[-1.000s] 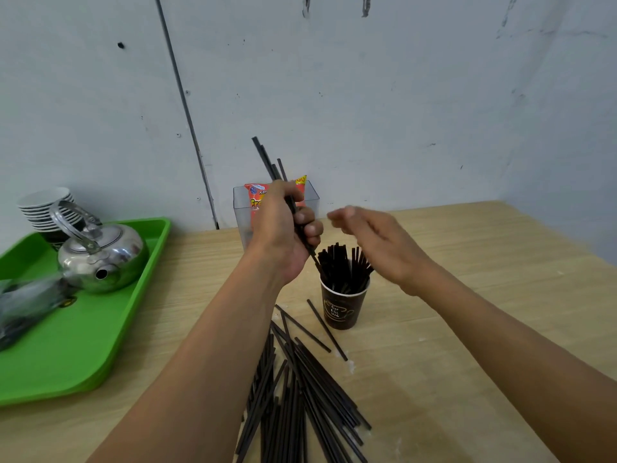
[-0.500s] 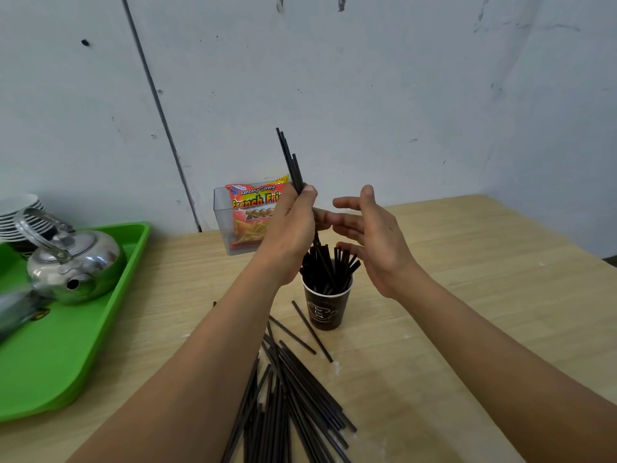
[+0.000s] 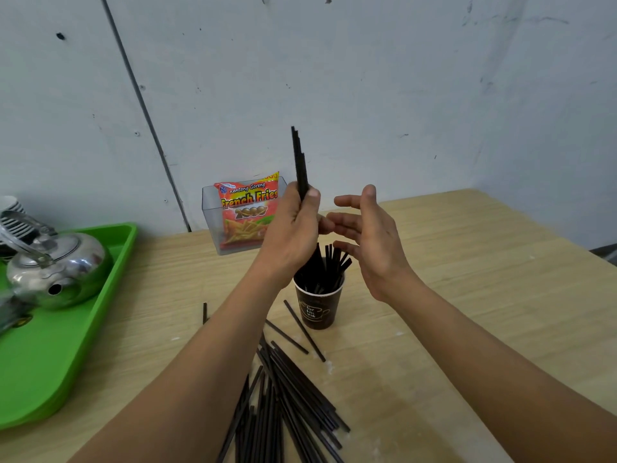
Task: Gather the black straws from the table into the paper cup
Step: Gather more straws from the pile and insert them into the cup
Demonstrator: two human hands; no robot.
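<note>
Your left hand point(image 3: 293, 235) clasps a small bundle of black straws point(image 3: 299, 162) upright, aimed down into the paper cup point(image 3: 319, 309) just below. Your right hand point(image 3: 370, 242) hovers slack-fingered beside it, likely to guide them. Loose straws point(image 3: 287, 396) lie nearer on the table point(image 3: 467, 295).

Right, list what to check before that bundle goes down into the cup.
1. The left hand grips the straw bundle: ok.
2. Bundle near upright, above the paper cup: ok.
3. Cup stands upright on the table: ok.
4. The right hand is open beside the cup, holding nothing: ok.
5. Room left among the straws in the cup: cannot tell.
6. Table cleared of loose straws: not ok, a pile remains.
</note>
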